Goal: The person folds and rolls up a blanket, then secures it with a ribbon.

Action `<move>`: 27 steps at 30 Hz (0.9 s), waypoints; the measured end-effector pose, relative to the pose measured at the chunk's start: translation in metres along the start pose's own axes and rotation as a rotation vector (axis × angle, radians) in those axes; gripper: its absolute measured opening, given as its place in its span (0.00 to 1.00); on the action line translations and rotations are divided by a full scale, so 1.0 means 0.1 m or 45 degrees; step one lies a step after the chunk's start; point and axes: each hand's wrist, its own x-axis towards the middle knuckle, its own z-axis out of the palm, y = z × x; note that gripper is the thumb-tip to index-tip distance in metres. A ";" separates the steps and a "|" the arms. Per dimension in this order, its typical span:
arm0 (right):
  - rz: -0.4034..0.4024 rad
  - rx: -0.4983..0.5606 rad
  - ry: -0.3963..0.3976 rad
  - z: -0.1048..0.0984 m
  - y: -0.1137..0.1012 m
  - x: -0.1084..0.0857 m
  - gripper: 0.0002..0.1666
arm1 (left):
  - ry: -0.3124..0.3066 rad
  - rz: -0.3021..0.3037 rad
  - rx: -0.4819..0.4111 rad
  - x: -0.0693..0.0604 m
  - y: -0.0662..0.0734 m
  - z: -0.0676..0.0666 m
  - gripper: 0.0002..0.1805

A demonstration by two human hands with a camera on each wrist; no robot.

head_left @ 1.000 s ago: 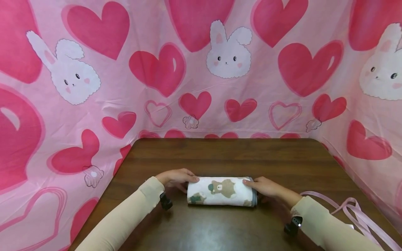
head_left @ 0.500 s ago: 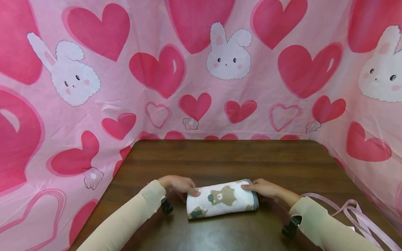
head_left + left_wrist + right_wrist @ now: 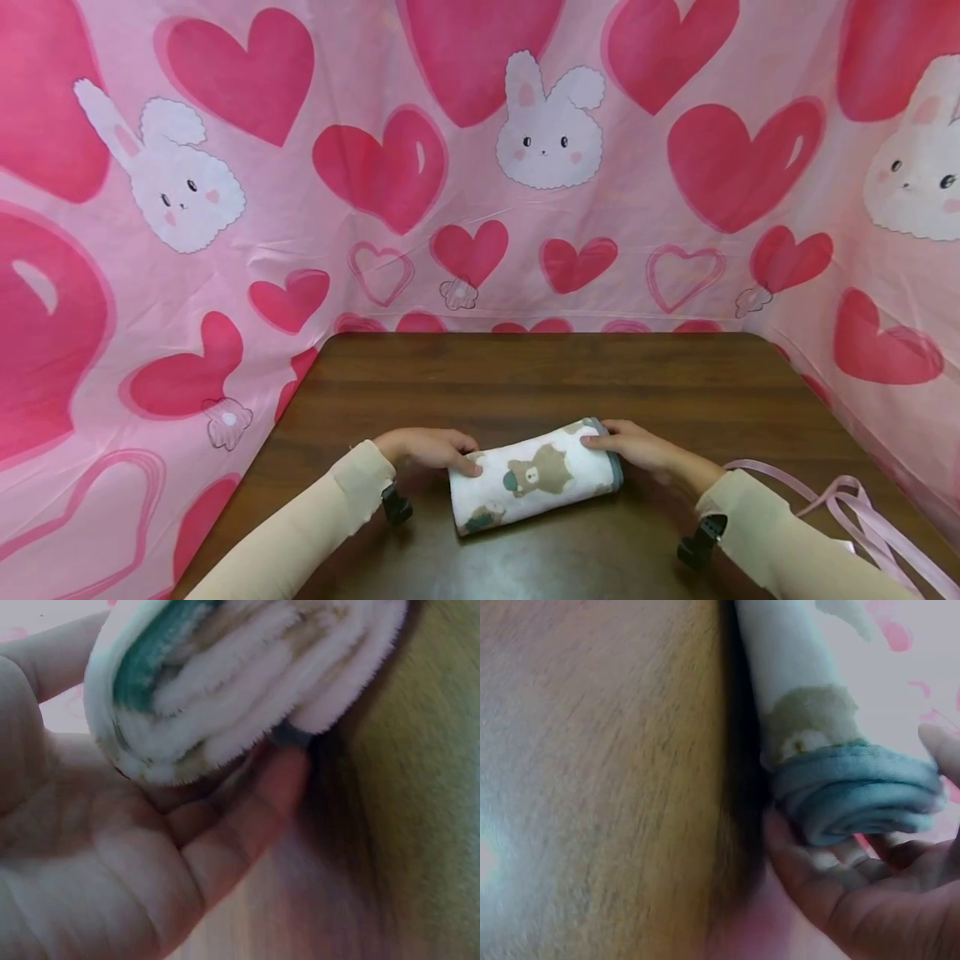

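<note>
A rolled white towel [image 3: 536, 475] with brown bear prints and a grey-blue edge lies between the two hands, slanted with its right end farther back. At its left end the left hand [image 3: 431, 450] grips it, thumb on top and fingers underneath. The right hand [image 3: 645, 450] holds the other end the same way. In the left wrist view the towel's layered end [image 3: 225, 690] shows above curled fingers [image 3: 247, 825]. Over in the right wrist view, the grey-blue spiral end [image 3: 859, 795] sits between thumb and fingers [image 3: 802, 870].
A brown wooden table [image 3: 540, 375] lies under the towel. A pink ribbon [image 3: 847, 504] is loosely looped at the right, near the right forearm. Pink cloth with hearts and rabbits [image 3: 547, 275] hangs behind and at both sides.
The towel has turned from straight across to a slant. Its left end came nearer to the person, together with the left hand, while its right end moved slightly back.
</note>
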 end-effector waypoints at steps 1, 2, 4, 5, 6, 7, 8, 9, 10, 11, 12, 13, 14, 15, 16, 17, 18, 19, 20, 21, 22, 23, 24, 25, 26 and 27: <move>-0.013 0.024 0.002 0.00 0.01 0.00 0.26 | 0.000 0.002 -0.020 0.00 -0.01 0.00 0.11; -0.024 0.048 0.008 -0.01 0.01 0.00 0.26 | 0.002 0.003 -0.032 0.00 -0.01 0.00 0.13; -0.055 0.076 0.018 -0.01 0.02 0.01 0.26 | -0.002 -0.003 -0.041 0.00 -0.03 0.00 0.17; -0.074 0.074 0.026 -0.02 0.02 0.01 0.26 | -0.004 -0.007 -0.027 0.00 -0.03 0.00 0.19; -0.088 0.096 0.024 -0.02 0.03 0.01 0.26 | -0.010 -0.011 -0.013 0.00 -0.04 -0.01 0.21; -0.097 0.118 0.021 -0.03 0.03 0.01 0.26 | -0.014 -0.018 0.006 -0.01 -0.04 0.00 0.22; -0.110 0.116 0.020 -0.03 0.03 0.01 0.26 | -0.025 -0.023 0.015 -0.01 -0.05 0.00 0.23; -0.118 0.122 0.016 -0.04 0.03 0.01 0.26 | -0.042 -0.025 0.018 -0.01 -0.05 0.00 0.24; -0.123 0.125 0.012 -0.04 0.03 0.01 0.26 | -0.053 -0.031 0.013 -0.01 -0.06 0.00 0.25; -0.125 0.138 0.006 -0.04 0.04 0.01 0.26 | -0.069 -0.029 0.002 -0.01 -0.06 0.01 0.24; -0.123 0.149 0.003 -0.04 0.04 0.01 0.26 | -0.081 -0.029 -0.012 -0.01 -0.07 0.01 0.24; -0.121 0.159 0.003 -0.04 0.04 0.02 0.26 | -0.089 -0.024 -0.020 -0.01 -0.08 0.02 0.23; -0.120 0.171 0.002 -0.04 0.04 0.02 0.26 | -0.099 -0.017 -0.034 -0.02 -0.08 0.02 0.22; -0.115 0.192 0.001 -0.04 0.04 0.02 0.26 | -0.103 -0.005 -0.037 -0.02 -0.09 0.02 0.21; -0.112 0.211 -0.001 -0.03 0.04 0.03 0.25 | -0.101 0.010 -0.036 -0.03 -0.09 0.02 0.20; -0.110 0.230 -0.002 -0.03 0.04 0.03 0.25 | -0.102 0.032 -0.033 -0.03 -0.09 0.02 0.20; -0.107 0.255 -0.003 -0.03 0.05 0.03 0.26 | -0.099 0.045 -0.029 -0.04 -0.09 0.02 0.19; -0.107 0.272 -0.005 -0.02 0.05 0.04 0.26 | -0.105 0.054 -0.040 -0.05 -0.09 0.02 0.19; -0.101 0.286 -0.005 -0.02 0.06 0.04 0.26 | -0.116 0.061 -0.059 -0.05 -0.10 0.02 0.18; -0.096 0.298 -0.005 -0.02 0.07 0.05 0.26 | -0.128 0.067 -0.085 -0.06 -0.10 0.02 0.18; -0.091 0.302 -0.001 -0.03 0.08 0.05 0.27 | -0.139 0.070 -0.118 -0.06 -0.11 0.03 0.18; -0.086 0.303 0.001 -0.03 0.09 0.06 0.27 | -0.151 0.072 -0.156 -0.07 -0.12 0.04 0.17; -0.075 0.305 0.008 -0.03 0.09 0.07 0.27 | -0.162 0.070 -0.197 -0.07 -0.13 0.06 0.17; -0.069 0.292 0.017 -0.04 0.10 0.08 0.28 | -0.169 0.070 -0.239 -0.07 -0.14 0.07 0.16; -0.059 0.283 0.032 -0.04 0.11 0.10 0.28 | -0.172 0.079 -0.271 -0.07 -0.15 0.09 0.16; -0.054 0.267 0.046 -0.05 0.11 0.12 0.28 | -0.172 0.090 -0.302 -0.07 -0.16 0.10 0.17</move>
